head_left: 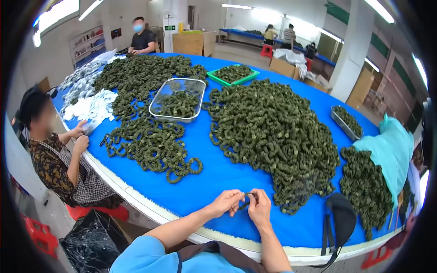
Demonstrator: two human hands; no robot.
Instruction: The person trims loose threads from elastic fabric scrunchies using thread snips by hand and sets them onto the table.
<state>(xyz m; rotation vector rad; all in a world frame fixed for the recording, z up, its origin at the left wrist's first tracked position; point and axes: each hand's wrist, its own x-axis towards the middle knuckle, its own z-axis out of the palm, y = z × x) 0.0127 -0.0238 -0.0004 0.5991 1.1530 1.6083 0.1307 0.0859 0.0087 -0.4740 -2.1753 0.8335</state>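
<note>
Between my two hands, just above the blue cloth near the table's front edge, is a dark green ribbed ring (246,195) that looks like a hair tie. My left hand (226,202) pinches one side of it with thumb and fingers. On the other side my right hand (260,205) grips it, its fingers covering part of the ring. A large heap of similar rings (273,132) rises just beyond my right hand. Farther left, a smaller loose spread of rings (152,143) lies on the cloth.
A metal tray (190,119), a green tray (256,75) and another metal tray (357,135) hold rings. At right lie a black pouch (342,218) and turquoise cloth (387,148) over more rings. One person (68,154) sits left; another (142,40) is across the table.
</note>
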